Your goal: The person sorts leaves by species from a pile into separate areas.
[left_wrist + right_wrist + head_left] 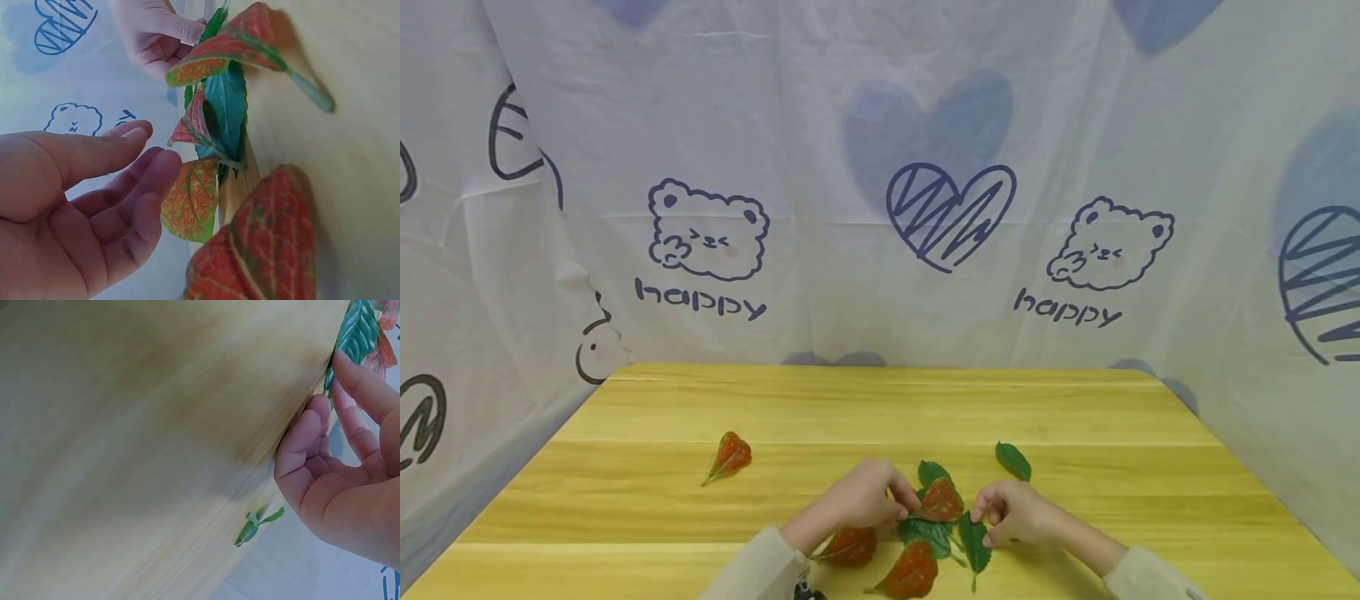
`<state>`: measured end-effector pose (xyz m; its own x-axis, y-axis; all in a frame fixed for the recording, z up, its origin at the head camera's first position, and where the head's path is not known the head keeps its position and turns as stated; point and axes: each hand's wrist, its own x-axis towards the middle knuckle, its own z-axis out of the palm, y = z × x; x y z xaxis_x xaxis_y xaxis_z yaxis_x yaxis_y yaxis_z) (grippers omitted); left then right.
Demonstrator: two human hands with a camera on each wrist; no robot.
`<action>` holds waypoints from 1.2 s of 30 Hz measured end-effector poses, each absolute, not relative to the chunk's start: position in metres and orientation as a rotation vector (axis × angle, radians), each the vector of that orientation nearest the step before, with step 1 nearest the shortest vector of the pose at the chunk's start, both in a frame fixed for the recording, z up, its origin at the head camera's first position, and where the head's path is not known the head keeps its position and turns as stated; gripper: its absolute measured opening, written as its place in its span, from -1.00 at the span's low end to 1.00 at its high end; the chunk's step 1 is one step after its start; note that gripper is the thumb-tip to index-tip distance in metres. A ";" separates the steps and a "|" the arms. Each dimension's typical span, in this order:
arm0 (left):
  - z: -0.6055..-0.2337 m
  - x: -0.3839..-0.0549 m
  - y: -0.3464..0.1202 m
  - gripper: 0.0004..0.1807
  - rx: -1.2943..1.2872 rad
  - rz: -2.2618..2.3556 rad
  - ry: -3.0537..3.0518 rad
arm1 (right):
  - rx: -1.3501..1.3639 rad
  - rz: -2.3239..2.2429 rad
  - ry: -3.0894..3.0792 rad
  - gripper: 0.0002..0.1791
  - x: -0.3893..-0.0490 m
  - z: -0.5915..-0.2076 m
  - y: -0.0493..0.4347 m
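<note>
My left hand (868,497) hovers at the left of a small pile of leaves, fingers loosely bent and nothing between them. Its fingertips are right by a red leaf (943,501) that lies over green leaves (930,533) in the head view. At the pile's right side, my right hand (1018,512) pinches the edge of a toothed green leaf (973,543) between thumb and forefinger. The right wrist view shows this green leaf (358,331) at the fingertips. Two more red leaves, one (912,572) in front and another (853,547) below the left wrist, lie close by.
A single red leaf (730,457) lies apart at the left of the wooden table (625,500). Behind the right hand is a separate green leaf (1013,461). A white cloth (820,275) with hearts and bears hangs behind the table and at its sides.
</note>
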<state>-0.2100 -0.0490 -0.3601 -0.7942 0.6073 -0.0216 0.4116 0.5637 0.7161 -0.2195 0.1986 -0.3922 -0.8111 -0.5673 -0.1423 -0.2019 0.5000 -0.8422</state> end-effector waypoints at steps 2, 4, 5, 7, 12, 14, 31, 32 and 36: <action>-0.360 -0.211 -0.046 -0.87 0.830 1.089 2.537 | -0.641 -1.236 2.345 -0.80 -0.219 -0.392 0.199; -0.359 -0.213 -0.043 -0.87 0.820 1.106 2.544 | -0.645 -1.236 2.343 -0.80 -0.219 -0.392 0.199; -0.359 -0.213 -0.041 -0.86 0.814 1.110 2.547 | -0.648 -1.234 2.344 -0.80 -0.219 -0.392 0.199; -0.359 -0.215 -0.038 -0.86 0.799 1.123 2.548 | -0.654 -1.236 2.344 -0.80 -0.219 -0.392 0.199; -0.359 -0.217 -0.033 -0.84 0.743 1.122 2.559 | -0.656 -1.246 2.331 -0.80 -0.220 -0.393 0.199; -0.360 -0.218 -0.031 -0.84 0.728 1.113 2.566 | -0.650 -1.247 2.326 -0.80 -0.221 -0.393 0.199; -0.366 -0.225 -0.024 -0.90 0.801 1.058 2.586 | -0.666 -1.261 2.312 -0.80 -0.221 -0.393 0.200; -0.366 -0.226 -0.024 -0.90 0.813 1.065 2.594 | -0.665 -1.264 2.311 -0.80 -0.221 -0.393 0.200; -0.366 -0.227 -0.024 -0.95 0.827 1.191 2.574 | -0.672 -1.265 2.314 -0.80 -0.221 -0.393 0.199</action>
<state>-0.2267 -0.0237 -0.3665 -0.8270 0.5588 0.0615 0.4087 0.5225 0.7483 -0.2207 0.1992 -0.3928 -0.7965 -0.5910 -0.1275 -0.2119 0.4704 -0.8566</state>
